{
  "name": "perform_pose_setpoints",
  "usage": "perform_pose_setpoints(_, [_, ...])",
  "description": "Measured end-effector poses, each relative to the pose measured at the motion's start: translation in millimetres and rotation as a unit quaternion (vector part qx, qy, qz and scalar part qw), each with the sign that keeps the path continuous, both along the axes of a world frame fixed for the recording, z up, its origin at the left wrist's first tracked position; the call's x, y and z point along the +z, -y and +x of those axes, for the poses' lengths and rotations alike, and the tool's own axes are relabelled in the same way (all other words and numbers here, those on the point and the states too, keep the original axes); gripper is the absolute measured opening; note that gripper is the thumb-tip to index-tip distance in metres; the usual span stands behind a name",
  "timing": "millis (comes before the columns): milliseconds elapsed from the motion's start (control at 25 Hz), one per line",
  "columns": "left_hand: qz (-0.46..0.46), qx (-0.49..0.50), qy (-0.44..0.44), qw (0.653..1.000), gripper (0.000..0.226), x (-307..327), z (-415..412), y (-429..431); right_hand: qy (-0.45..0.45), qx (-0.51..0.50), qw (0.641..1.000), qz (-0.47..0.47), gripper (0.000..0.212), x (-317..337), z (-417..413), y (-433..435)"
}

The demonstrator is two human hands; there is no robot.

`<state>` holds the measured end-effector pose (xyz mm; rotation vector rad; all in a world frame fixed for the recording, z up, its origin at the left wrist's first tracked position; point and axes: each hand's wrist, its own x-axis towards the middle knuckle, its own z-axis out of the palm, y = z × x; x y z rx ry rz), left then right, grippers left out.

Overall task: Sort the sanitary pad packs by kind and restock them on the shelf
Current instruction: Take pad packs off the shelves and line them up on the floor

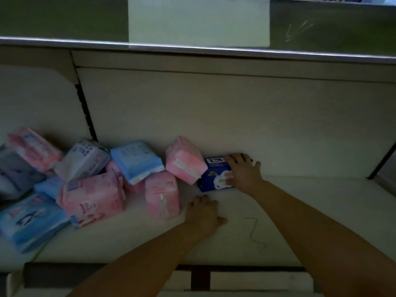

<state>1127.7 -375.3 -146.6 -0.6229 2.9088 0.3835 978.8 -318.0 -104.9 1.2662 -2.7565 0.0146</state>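
A dark blue pad pack [212, 176] lies on the white shelf [289, 211] against the back wall. My right hand [244, 171] grips its right end, fingers over the top and thumb at the front. My left hand [203, 213] rests on the shelf just in front of that pack, fingers loosely bent, holding nothing. To the left lies a loose heap of packs: a pink pack [185, 160] leaning by the blue one, another pink pack [161, 195], a light blue pack [137, 160], a large pink pack [92, 197] and a white-purple pack [82, 159].
Further left lie a big light blue pack [30, 221], a pink pack [34, 147] and a grey pack [15, 172]. The upper shelf's metal edge [192, 47] overhangs, with a pale label [198, 20] above it. A dark rail [128, 271] runs along the shelf's front edge.
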Motion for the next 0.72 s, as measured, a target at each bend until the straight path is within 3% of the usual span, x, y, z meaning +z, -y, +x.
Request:
perform_pose_setpoints(200, [0.019,0.002,-0.013,1.0,0.062,1,1,0,-0.058,-0.027,0.998,-0.002,0.068,5,9,-12])
perform_pose_setpoints(560, [0.03,0.002,-0.004,1.0,0.065,1,-3,4,-0.021,-0.056,0.998,-0.019,0.069,48,37,-54])
perform_pose_setpoints(720, [0.078,0.04,-0.067,0.994,0.063,10,5,-1,0.002,-0.054,0.997,-0.06,0.072,77,52,-70])
